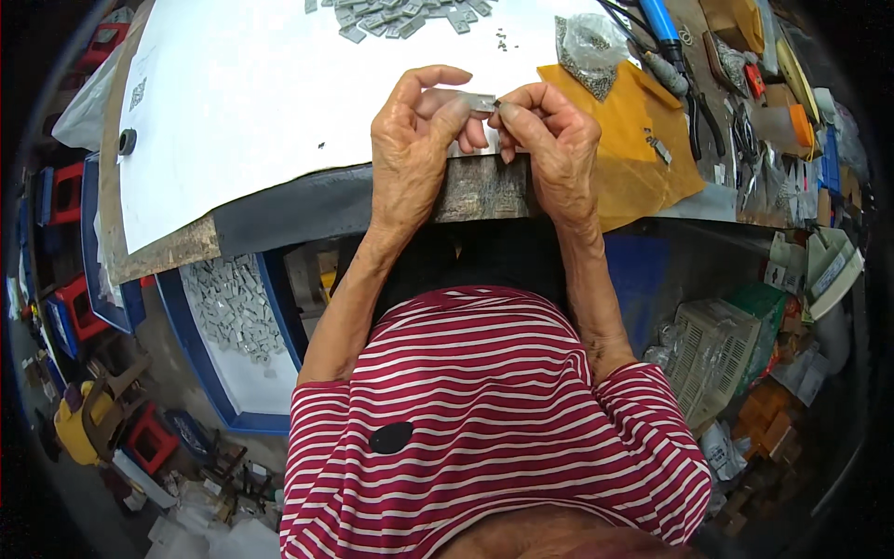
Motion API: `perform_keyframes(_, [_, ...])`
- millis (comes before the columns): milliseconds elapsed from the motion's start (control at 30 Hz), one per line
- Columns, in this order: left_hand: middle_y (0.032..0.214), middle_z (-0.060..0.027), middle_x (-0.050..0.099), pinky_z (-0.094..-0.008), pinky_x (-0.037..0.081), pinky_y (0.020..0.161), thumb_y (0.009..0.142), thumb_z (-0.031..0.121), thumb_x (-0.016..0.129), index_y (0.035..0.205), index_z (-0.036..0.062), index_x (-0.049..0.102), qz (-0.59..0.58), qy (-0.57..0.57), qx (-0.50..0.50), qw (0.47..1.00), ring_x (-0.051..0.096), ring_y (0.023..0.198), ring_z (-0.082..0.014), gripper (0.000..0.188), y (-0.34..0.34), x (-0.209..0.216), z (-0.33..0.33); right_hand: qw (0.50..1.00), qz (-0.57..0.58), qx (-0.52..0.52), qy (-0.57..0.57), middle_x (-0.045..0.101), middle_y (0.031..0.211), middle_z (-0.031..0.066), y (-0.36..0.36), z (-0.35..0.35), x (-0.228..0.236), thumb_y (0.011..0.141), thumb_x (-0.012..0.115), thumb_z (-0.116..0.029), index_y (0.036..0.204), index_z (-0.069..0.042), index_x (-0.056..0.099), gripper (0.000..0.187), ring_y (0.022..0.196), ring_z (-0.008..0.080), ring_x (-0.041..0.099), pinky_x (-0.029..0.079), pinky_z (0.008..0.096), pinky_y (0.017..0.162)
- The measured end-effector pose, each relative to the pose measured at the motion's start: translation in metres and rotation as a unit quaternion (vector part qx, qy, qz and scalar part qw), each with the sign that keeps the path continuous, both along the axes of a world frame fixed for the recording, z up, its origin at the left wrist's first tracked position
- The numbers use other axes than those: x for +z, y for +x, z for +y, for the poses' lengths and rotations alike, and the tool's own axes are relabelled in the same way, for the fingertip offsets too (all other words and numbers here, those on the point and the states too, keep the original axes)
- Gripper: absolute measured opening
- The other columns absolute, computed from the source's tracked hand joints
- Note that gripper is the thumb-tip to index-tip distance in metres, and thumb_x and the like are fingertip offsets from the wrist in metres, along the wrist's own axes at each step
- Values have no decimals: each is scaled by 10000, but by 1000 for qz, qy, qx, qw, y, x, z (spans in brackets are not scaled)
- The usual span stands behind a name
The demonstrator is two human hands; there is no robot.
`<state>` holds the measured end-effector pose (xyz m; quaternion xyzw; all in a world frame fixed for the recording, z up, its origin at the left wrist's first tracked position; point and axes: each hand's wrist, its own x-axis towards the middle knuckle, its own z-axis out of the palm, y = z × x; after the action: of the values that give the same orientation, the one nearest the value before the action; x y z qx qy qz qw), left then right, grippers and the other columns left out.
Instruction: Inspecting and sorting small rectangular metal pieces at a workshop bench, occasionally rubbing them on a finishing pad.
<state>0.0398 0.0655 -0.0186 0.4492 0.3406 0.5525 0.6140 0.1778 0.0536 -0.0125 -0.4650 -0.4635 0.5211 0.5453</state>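
Note:
Close to the table's front edge, my left hand (408,149) grips a small flat grey metal piece (480,102) between thumb and fingers. My right hand (563,140) is closed in a pinch at the piece's right end, on a tiny dark part (496,105) too small to name. The fingertips of both hands almost meet there. Beyond them, a pile of similar grey pieces (400,17) lies on the white sheet (251,102), with a few tiny dark bits (503,41) to the right of the pile.
A plastic bag of small metal parts (596,51) rests on yellow-orange paper (643,158) at right. Pliers (697,112) and a blue-handled tool (659,20) lie beyond. Below the table's left side, a blue tray (216,391) holds many grey pieces. A black ring (128,142) sits far left.

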Motion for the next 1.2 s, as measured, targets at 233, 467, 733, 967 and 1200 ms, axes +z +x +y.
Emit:
perform_keyframes(233, [730, -74, 610, -166, 431, 520, 869, 65, 502, 988, -31, 520, 47, -21, 3, 999, 541, 589, -57, 154, -1, -2, 1, 1000, 8, 2, -24, 575, 677, 36, 2, 2, -2, 807, 555, -89, 796, 30, 550, 120, 549, 57, 493, 411, 183, 490])
perform_keyframes(467, [728, -70, 610, -161, 433, 516, 870, 73, 506, 987, -25, 521, 66, 10, 18, 998, 545, 587, -54, 154, -1, -3, -2, 999, 7, 6, -33, 580, 682, 33, 4, 0, -3, 806, 560, -95, 793, 25, 554, 122, 547, 56, 490, 408, 185, 487])
perform_keyframes(733, [697, -58, 604, -169, 436, 471, 877, 114, 519, 946, -22, 538, 31, -14, -12, 999, 549, 550, -62, 153, -1, -3, -3, 1000, 12, 6, -25, 575, 662, 38, 4, -3, -1, 799, 568, -96, 784, 27, 550, 125, 526, 61, 478, 390, 189, 474])
perform_keyframes(967, [585, -17, 551, -165, 371, 397, 880, 189, 531, 823, -6, 570, 127, -16, -3, 992, 476, 452, -43, 207, -5, 8, -4, 999, -20, 23, -29, 571, 657, 34, 2, -5, 1, 800, 569, -90, 780, 24, 550, 118, 507, 58, 467, 382, 189, 464])
perform_keyframes(1200, [524, 8, 511, -180, 330, 393, 873, 190, 530, 777, 10, 587, 183, -1, 11, 983, 435, 437, -38, 213, -7, 6, -2, 998, -35, 24, -38, 567, 646, 31, 3, -3, 2, 802, 576, -91, 779, 22, 554, 117, 499, 53, 460, 373, 182, 453])
